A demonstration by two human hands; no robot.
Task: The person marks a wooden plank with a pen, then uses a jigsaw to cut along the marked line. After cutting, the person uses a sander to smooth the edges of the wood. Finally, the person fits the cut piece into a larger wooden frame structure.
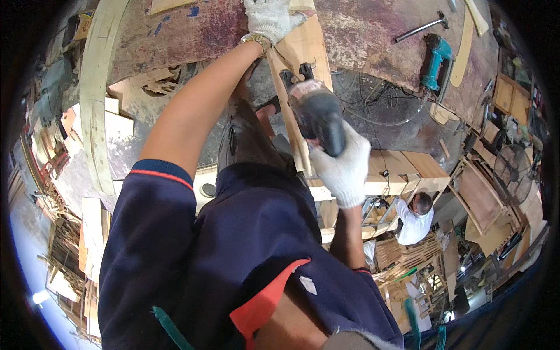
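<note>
A long pale wooden board [317, 49] reaches from the table toward my body, its near part sticking out past the table edge. A narrow strip [284, 102] runs along its left side, with a gap between them. My left hand [268, 22], in a white knit glove, grips the board's far part on the table; some of its fingers are cut off by the upper edge of the view. My right hand [345, 168], gloved too, is closed round the rear of a dark jigsaw [319, 114]. The jigsaw rests over the board; its blade is hidden.
On the worn reddish table [373, 35] lie a hammer [421, 28] and a teal power tool [435, 61] with a hose. A long curved plank [96, 99] stands at left. Wooden beams [402, 169] are at right, near another person [415, 219] in white. Cables cross the floor.
</note>
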